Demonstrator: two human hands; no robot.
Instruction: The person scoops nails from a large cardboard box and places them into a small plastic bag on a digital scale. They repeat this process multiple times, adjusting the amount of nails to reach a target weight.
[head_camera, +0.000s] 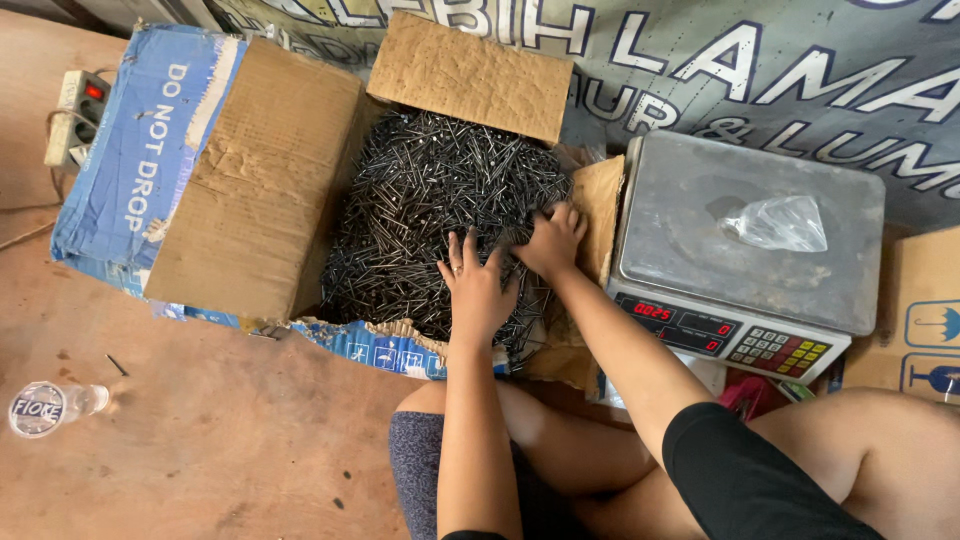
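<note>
An open cardboard box (250, 190) lies on the floor, filled with a heap of dark metal nails (420, 200). My left hand (478, 288) rests flat on the nails near the box's front edge, fingers spread. My right hand (550, 240) digs into the heap just to the right, fingers curled among the nails. Whether it grips any is hidden. To the right stands a grey digital scale (740, 250) with a small clear plastic bag (778, 222) lying on its pan.
A white power strip (75, 115) sits at the far left. A clear plastic cup (45, 408) lies on the wooden floor at lower left, with a loose nail (117, 365) nearby. Another cardboard box (925, 320) stands at the right edge. A printed banner (750, 70) covers the back.
</note>
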